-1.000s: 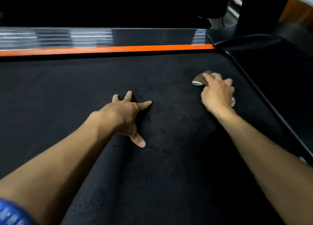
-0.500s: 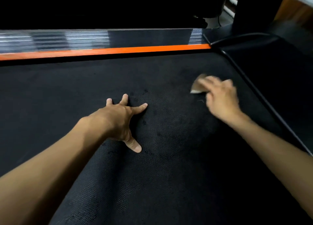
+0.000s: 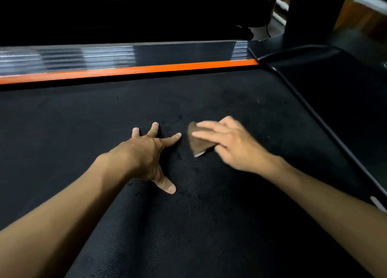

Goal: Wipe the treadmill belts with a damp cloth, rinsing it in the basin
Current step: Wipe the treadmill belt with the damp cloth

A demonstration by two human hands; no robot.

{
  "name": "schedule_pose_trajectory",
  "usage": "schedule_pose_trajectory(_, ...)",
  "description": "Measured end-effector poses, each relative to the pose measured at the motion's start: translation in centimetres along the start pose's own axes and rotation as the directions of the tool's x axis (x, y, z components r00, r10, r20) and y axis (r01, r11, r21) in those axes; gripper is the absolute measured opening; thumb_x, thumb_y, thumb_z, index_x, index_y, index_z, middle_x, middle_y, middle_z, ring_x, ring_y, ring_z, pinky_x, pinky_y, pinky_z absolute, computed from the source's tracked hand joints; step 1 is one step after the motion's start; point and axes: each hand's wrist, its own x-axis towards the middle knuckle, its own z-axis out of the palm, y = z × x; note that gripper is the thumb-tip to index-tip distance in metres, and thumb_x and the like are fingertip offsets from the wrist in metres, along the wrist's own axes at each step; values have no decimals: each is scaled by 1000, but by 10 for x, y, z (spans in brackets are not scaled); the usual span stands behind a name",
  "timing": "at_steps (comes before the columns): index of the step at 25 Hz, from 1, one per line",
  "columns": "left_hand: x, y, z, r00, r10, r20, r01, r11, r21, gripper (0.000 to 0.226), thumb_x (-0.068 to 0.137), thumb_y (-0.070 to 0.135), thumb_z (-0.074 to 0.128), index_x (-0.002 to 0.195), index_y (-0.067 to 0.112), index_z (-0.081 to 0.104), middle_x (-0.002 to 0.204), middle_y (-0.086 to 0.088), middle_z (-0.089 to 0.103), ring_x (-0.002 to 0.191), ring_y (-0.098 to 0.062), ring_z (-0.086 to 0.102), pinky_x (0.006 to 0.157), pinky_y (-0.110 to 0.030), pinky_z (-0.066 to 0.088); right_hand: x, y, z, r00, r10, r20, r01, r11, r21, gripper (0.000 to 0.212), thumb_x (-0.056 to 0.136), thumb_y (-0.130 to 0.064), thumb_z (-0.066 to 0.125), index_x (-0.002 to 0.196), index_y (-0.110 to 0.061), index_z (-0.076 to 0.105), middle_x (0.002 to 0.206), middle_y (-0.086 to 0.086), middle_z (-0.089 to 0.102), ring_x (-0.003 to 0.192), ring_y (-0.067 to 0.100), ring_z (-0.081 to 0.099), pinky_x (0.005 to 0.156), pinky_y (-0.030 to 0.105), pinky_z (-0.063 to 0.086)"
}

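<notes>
Head view: right hand (image 3: 234,148), fingers flat, presses cloth (image 3: 199,142), tip pointing away; left hand (image 3: 146,152) splayed on belt (image 3: 209,225).

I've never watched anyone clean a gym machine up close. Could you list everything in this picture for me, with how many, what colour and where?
treadmill belt: one, black and textured, fills most of the view under both hands
orange stripe: one, orange, along the belt's far edge
side rail: one, dark and glossy with reflections, just beyond the orange stripe
plastic cover: one, black, right of the belt
upright post: one, black, top right
cloth: one, brown with a pale edge, on the belt under the right hand's fingers
left hand: one, fingers spread, braced on the belt
right hand: one, blurred, fingers straight, pressing the cloth
</notes>
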Motion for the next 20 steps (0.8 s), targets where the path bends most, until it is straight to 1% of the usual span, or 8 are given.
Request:
schedule_pose_trajectory(3, 0, 0, -2, 1000, 0, 5, 0, 1000, -10, 135, 46, 64, 87, 142, 63, -8, 159, 6, -25, 145, -43, -16, 112, -67, 21, 8, 63, -12, 926, 336, -171, -367, 908, -200, 58, 81, -3, 54, 135, -25, 57, 143, 1, 52, 98, 36, 49, 90, 47, 45)
schedule_pose_trajectory(6, 1, 2, -2, 1000, -4, 10, 4, 1000, -6, 135, 46, 63, 87, 142, 63, -8, 159, 6, -25, 145, -43, -17, 111, -68, 22, 48, 80, -18, 580, 779, -238, -814, 560, -152, 47, 90, -13, 52, 135, -26, 51, 145, 5, 43, 116, 39, 41, 96, 46, 36)
schedule_pose_trajectory(7, 1, 2, -2, 1000, -4, 10, 5, 1000, -8, 135, 46, 63, 87, 142, 64, -8, 159, 6, -25, 145, -43, -17, 111, -68, 22, 62, 70, -16, 548, 804, -232, -837, 527, -149, 45, 88, -16, 54, 133, -26, 51, 143, 7, 43, 117, 38, 41, 96, 46, 35)
schedule_pose_trajectory(9, 1, 1, -2, 1000, -4, 10, 4, 1000, -13, 135, 46, 63, 87, 141, 64, -9, 159, 7, -25, 145, -44, -16, 111, -67, 22, 77, 40, -5, 682, 698, -219, -730, 666, -154, 49, 85, -15, 54, 132, -29, 52, 141, 4, 46, 112, 37, 43, 91, 42, 37)
schedule_pose_trajectory(12, 2, 0, -1, 1000, -1, 3, 1, 1000, -12, 134, 47, 63, 87, 141, 64, -9, 159, 7, -27, 145, -43, -17, 113, -65, 21, 56, -11, 18, 963, 254, -88, -261, 962, -81, 60, 81, -6, 51, 135, -30, 55, 144, -2, 48, 103, 32, 46, 88, 41, 37)
schedule_pose_trajectory(14, 2, 0, -1, 1000, -3, 6, 3, 1000, -9, 135, 47, 63, 87, 141, 63, -10, 158, 6, -28, 145, -43, -17, 114, -64, 20, 30, -15, 9, 997, 74, -15, -73, 997, 24, 61, 77, -3, 48, 132, -26, 60, 142, -1, 53, 101, 27, 47, 89, 39, 37)
schedule_pose_trajectory(17, 3, 0, -1, 1000, 3, 0, -3, 1000, 6, 136, 45, 65, 86, 140, 64, -11, 158, 6, -27, 145, -44, -16, 113, -65, 21, 12, 51, -13, 932, 254, -258, -285, 954, -91, 59, 74, -5, 42, 126, -21, 65, 135, 3, 60, 102, 29, 55, 87, 40, 42)
schedule_pose_trajectory(20, 4, 0, -1, 1000, 0, 10, 0, 1000, 8, 136, 44, 67, 86, 140, 65, -11, 159, 6, -26, 145, -44, -16, 111, -67, 22, -1, 111, -40, 591, 759, -272, -785, 619, 23, 48, 93, -14, 46, 138, -28, 53, 147, -4, 46, 118, 36, 45, 101, 42, 35)
